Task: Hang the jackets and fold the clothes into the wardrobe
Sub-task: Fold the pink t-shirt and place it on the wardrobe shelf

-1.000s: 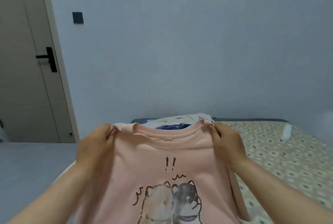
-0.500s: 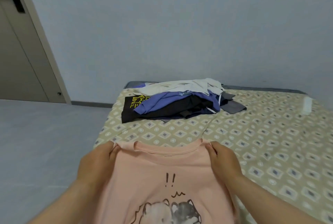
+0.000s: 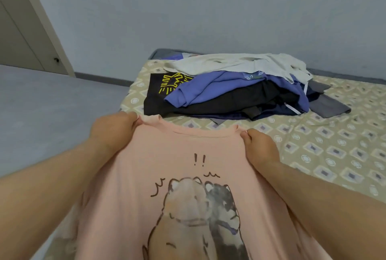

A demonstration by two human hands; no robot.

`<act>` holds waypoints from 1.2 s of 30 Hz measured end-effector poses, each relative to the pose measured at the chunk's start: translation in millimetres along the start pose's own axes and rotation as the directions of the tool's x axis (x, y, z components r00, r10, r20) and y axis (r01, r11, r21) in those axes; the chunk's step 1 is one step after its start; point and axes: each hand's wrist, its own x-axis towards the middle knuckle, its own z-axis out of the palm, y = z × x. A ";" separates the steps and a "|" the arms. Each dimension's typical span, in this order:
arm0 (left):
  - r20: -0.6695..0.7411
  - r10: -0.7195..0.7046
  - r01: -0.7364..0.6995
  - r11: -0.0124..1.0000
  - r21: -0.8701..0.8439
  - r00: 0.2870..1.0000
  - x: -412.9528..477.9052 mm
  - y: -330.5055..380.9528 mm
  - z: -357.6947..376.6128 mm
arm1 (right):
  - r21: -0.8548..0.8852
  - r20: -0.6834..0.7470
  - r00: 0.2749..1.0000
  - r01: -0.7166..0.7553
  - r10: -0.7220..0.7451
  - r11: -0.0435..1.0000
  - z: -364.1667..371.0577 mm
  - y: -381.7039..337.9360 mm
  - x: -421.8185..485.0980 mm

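Head view looks down on a pink T-shirt (image 3: 188,178) with a cartoon print, held up by its shoulders over the near part of the bed (image 3: 325,155). The left hand (image 3: 116,132) pinches the fabric at one end of the neckline and the right hand (image 3: 260,148) pinches it at the other, fingers curled into the cloth on both sides. What the next move seems to turn on is how the shirt lies between them. Its neckline runs crosswise from hand to hand, almost level, with the left end a little farther forward. Its long axis runs from the collar back toward the person and out of the bottom of the frame. The printed front faces up toward the camera. Bare patterned sheet lies just beyond the collar, and past that, well apart from the hands, sits the pile of clothes (image 3: 240,92), dark and blue pieces under a white one. Neither hand is clearly nearer the open sheet, so spreading the shirt flat for folding would probably be a shared, even move forward and down. Whether the hem touches the bed cannot be told, since it is out of view.
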 end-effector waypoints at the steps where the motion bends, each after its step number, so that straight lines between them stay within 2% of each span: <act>1: 0.018 0.004 -0.004 1.000 0.015 1.000 2.8 0.6 12.8 | -0.035 -0.004 1.000 -0.023 0.023 0.999 11.3 1.3 -0.4; 4: 0.026 -0.027 0.028 0.999 -0.021 0.999 2.7 -0.1 43.8 | -0.152 -0.041 0.999 -0.034 0.028 0.988 28.4 2.2 -0.4; 6: -0.076 0.025 -0.026 1.000 -0.014 0.997 3.1 1.3 45.3 | -0.158 -0.024 0.999 -0.048 0.044 0.986 24.3 2.0 1.6; 8: -0.212 0.101 -0.092 0.994 0.052 0.972 -1.9 9.7 35.9 | -0.097 -0.005 0.999 -0.054 0.054 0.994 17.8 2.2 -0.5; 10: -0.307 0.070 -0.071 0.997 0.007 0.949 -20.9 28.2 27.0 | 0.047 0.041 0.996 -0.078 0.076 0.996 9.5 -0.2 -7.5; 12: -0.242 0.007 -0.055 0.980 -0.190 0.970 -59.7 62.7 25.9 | 0.280 0.120 0.984 -0.159 0.130 0.947 -5.9 2.8 -18.9; 15: -0.097 0.109 -0.138 0.917 -0.373 0.989 -132.7 114.9 31.9 | 0.568 0.216 0.950 -0.310 0.225 0.763 -39.2 21.0 -50.6; 18: 0.067 0.152 -0.124 0.940 -0.319 0.986 -176.6 140.8 34.6 | 0.636 0.286 0.918 -0.395 0.273 0.663 -62.3 49.2 -97.5; 20: 0.114 0.159 -0.127 0.961 -0.247 0.981 -185.8 144.5 35.3 | 0.664 0.301 0.916 -0.401 0.265 0.630 -72.3 66.5 -131.0; 23: 0.134 0.169 -0.139 0.968 -0.208 0.977 -185.8 145.8 35.8 | 0.632 0.342 0.908 -0.412 0.240 0.657 -82.2 88.3 -171.3; 25: 0.135 0.169 -0.143 0.972 -0.186 0.976 -184.4 147.8 37.4 | 0.676 0.389 0.902 -0.418 0.188 0.607 -78.6 98.4 -184.6; 29: 0.134 0.160 -0.142 0.980 -0.138 0.978 -181.8 150.1 41.7 | 0.722 0.349 0.903 -0.429 0.249 0.543 -65.3 113.5 -172.9; 30: 0.129 0.157 -0.141 0.982 -0.127 0.979 -181.5 149.8 43.6 | 0.738 0.375 0.887 -0.461 0.268 0.493 -65.4 117.4 -166.3; 31: 0.131 0.157 -0.142 0.983 -0.118 0.979 -181.5 149.0 45.2 | 0.773 0.419 0.868 -0.495 0.266 0.398 -65.6 122.0 -160.5; 32: 0.135 0.155 -0.140 0.984 -0.113 0.979 -181.9 147.8 47.1 | 0.810 0.474 0.846 -0.528 0.245 0.255 -64.8 127.7 -156.3; 34: 0.137 0.154 -0.141 0.985 -0.104 0.978 -181.5 146.6 49.8 | 0.822 0.569 0.806 -0.552 0.166 -0.138 -63.0 141.4 -150.6; 35: 0.140 0.153 -0.141 0.985 -0.096 0.978 -181.0 145.8 50.2 | 0.793 0.584 0.803 -0.532 0.120 -0.296 -61.9 148.7 -148.5; 36: 0.148 0.152 -0.140 0.986 -0.088 0.977 -180.8 144.9 50.4 | 0.767 0.579 0.812 -0.511 0.075 -0.388 -59.9 154.9 -146.3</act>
